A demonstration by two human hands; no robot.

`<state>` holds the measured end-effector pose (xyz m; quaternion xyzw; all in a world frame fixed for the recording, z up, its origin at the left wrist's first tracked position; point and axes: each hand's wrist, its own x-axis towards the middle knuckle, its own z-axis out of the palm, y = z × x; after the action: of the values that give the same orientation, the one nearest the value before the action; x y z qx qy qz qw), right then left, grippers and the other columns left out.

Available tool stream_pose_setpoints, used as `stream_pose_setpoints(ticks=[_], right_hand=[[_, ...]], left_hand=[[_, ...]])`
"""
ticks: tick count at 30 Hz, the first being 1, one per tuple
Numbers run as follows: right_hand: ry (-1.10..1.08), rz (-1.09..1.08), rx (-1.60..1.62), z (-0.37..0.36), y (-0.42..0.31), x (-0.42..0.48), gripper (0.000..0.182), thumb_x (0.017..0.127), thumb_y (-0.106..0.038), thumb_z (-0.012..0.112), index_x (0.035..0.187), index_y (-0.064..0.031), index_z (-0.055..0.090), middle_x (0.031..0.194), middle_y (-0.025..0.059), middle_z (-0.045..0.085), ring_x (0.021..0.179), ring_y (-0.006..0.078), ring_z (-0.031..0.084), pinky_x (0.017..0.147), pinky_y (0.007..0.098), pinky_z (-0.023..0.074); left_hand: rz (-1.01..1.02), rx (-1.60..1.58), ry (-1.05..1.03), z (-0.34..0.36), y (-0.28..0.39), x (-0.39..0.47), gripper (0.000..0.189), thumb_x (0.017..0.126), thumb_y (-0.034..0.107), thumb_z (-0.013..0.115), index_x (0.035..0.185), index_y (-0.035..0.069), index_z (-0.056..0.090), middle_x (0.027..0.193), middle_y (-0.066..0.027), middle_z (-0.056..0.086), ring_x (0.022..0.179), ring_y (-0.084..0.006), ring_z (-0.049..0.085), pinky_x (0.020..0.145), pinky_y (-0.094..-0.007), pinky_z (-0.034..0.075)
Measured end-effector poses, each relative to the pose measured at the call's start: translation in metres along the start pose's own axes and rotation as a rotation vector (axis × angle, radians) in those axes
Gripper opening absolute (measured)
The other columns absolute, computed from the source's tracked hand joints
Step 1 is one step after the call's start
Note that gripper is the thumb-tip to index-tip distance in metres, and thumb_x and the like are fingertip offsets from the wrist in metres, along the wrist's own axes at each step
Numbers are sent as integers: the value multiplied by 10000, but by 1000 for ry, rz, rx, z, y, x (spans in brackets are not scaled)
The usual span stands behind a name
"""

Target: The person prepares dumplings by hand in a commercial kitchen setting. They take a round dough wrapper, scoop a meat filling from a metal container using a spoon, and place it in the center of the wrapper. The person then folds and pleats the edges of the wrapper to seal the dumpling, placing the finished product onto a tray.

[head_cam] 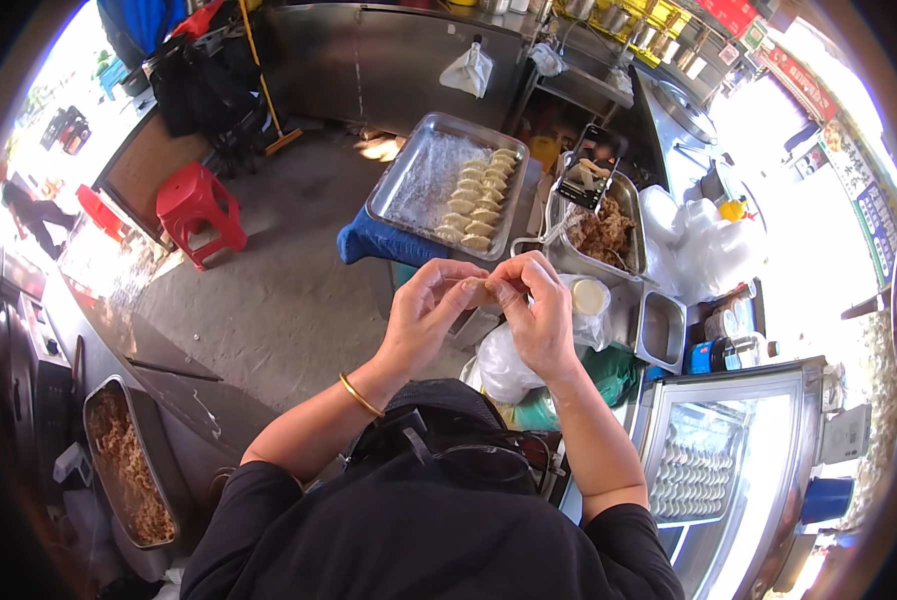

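My left hand (432, 311) and my right hand (534, 307) meet before my chest, their fingertips pinching a small piece of dough (480, 295) between them. Most of the dough is hidden by the fingers. Beyond the hands a metal tray (418, 180) dusted with flour holds rows of folded dumplings (480, 199) along its right side. To the right of that tray lies a deep metal pan (638, 225) of brownish filling (602, 232). A smartphone (592, 166) stands over the pan's far left corner. Just past my right hand is a stack of round pale wrappers (588, 297) in a plastic bag.
Plastic bags (504, 364) lie below my right hand. An empty metal pan (662, 328) and a glass-fronted display case (718, 450) with dumplings are at the right. Another pan of filling (129, 465) is at lower left. A red plastic stool (199, 212) and a broom (264, 82) stand on the floor.
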<state>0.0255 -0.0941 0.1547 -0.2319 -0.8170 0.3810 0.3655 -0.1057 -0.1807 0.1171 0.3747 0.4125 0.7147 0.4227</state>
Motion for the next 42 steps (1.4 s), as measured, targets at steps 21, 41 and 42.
stream_pose_setpoints(ticks=[21,41,42], right_hand=[[-99,114,91,-4,-2,3,85,859,-37,646,924,6,613,904,90,600,800,204,604,692,299,482],[-59,-320,-166,-7,-5,2,98,813,40,627,872,6,557,877,138,570,791,319,585,690,365,493],[-79,-353,-178,-8,-7,3,104,808,42,632,873,7,559,878,140,570,786,319,586,688,365,495]], left_hand=[[-16,91,-18,-4,8,0,200,931,66,594,1103,-15,535,1185,-129,599,1050,-156,592,932,-310,494],[-24,78,89,2,7,1,159,896,-5,612,1047,-54,598,1083,-144,661,997,-159,630,911,-303,515],[-15,93,95,3,6,0,158,894,-4,617,1043,-52,601,1074,-142,665,982,-157,636,898,-301,522]])
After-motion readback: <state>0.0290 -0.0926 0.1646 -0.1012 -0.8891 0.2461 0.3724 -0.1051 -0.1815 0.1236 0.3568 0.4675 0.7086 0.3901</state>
